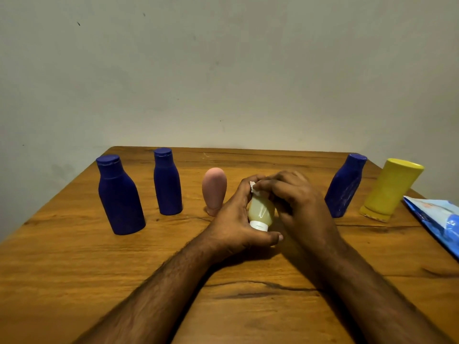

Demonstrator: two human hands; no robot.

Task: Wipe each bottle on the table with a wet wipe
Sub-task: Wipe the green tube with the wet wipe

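Between the two hands at mid-table, the small pale-yellow bottle (260,212) stands cap-down with its long axis near upright — left hand (236,219) grasping its side and cap, right hand (293,194) pinching the white wet wipe (254,189) against its upper end.

Three blue bottles (119,194), pink tube (214,189), yellow bottle (391,189), wood-grain table (74,269).
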